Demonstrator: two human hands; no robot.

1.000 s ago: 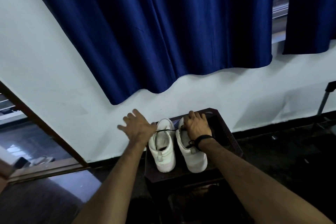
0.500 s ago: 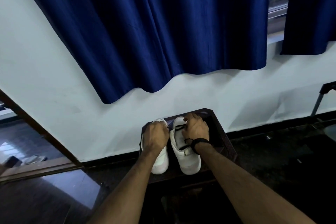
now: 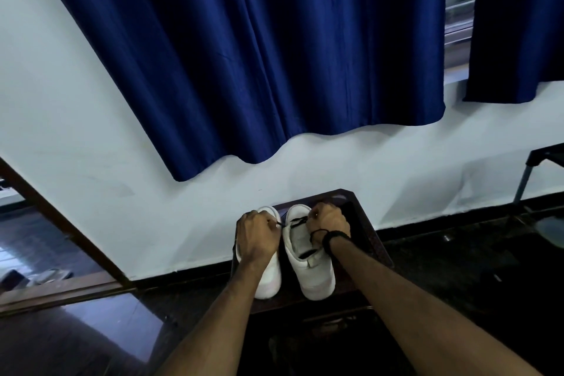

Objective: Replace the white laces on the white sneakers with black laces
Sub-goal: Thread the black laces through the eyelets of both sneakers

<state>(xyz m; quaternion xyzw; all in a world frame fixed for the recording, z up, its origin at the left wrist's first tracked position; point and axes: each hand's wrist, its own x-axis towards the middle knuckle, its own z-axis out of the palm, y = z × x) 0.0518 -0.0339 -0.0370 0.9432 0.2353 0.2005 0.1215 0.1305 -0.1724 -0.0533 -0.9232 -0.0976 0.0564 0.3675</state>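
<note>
Our left hand (image 3: 254,238) has returned; both it and the right hand (image 3: 328,221) now pinch the black lace (image 3: 294,222) over the right sneaker (image 3: 308,265), threading likely continues.

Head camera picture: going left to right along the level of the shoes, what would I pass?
Brown door frame → left hand on the left sneaker → black lace → right sneaker → right hand → dark table → metal stand leg.
</note>
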